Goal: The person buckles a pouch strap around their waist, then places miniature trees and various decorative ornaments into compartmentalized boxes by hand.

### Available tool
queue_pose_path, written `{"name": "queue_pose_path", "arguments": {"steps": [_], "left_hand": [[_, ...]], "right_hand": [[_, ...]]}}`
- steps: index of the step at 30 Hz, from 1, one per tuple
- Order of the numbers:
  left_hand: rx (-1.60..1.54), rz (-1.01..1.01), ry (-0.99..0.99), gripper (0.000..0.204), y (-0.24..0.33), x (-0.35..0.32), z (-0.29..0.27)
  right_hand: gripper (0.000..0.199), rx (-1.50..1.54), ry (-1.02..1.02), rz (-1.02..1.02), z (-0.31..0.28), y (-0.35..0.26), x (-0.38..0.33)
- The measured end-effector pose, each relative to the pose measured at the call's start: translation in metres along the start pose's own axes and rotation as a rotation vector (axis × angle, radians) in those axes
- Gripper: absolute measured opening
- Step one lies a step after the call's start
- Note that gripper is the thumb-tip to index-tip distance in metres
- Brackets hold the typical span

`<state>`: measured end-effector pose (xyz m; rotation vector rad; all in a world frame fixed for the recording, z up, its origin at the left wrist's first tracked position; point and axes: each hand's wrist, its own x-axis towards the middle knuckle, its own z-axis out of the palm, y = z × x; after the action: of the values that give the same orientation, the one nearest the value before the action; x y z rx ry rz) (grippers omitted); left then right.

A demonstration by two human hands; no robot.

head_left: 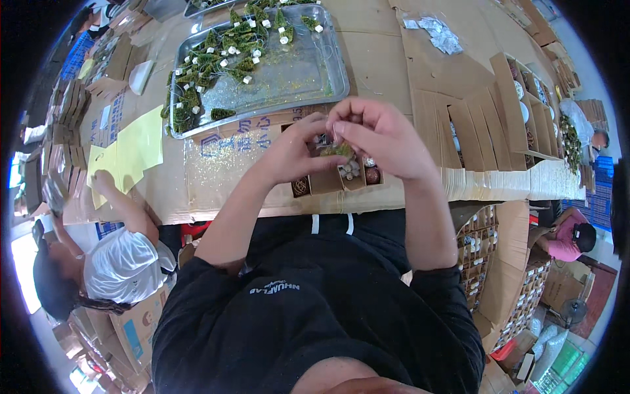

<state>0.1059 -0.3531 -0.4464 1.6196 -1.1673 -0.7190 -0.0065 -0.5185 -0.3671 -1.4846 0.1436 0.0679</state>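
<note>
Over a small divided cardboard box (320, 182), my two hands meet in front of my chest. Between the fingers of my left hand (295, 152) is a small green tree ornament (336, 155), partly hidden by them. My right hand (387, 136) is pinched just above it; what its fingertips hold is too small to make out. Compartments of the box below hold a brown woven ball (300, 186), a reddish-brown ball (373, 175) and a cluster of pale little pieces (350, 169). Part of the box is covered by my hands.
Beyond my hands lies a metal tray (262, 107) with several green tree ornaments (226, 59) on white cube bases. A larger divided carton (535, 115) with ornaments stands at the right. Yellow paper sheets (134, 154) lie left, beside a co-worker's arm (125, 203). Clear plastic bits (441, 34) lie far right.
</note>
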Motion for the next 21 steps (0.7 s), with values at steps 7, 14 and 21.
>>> {"name": "queue_pose_path", "arguments": {"steps": [7,14,21], "left_hand": [[0.0,0.185,-0.042,0.028,0.002,0.004,0.009],[-0.967,-0.08,-0.07,0.026,-0.019,-0.009,0.033],[-1.288,-0.244,0.072,0.041,-0.025,-0.045,0.055]], "right_hand": [[0.015,-0.423,0.021,-0.038,-0.019,-0.024,0.016],[0.011,-0.634,0.313,-0.254,0.016,-0.015,-0.02],[0.023,-0.993,0.454,-0.518,0.06,0.085,-0.076]]}}
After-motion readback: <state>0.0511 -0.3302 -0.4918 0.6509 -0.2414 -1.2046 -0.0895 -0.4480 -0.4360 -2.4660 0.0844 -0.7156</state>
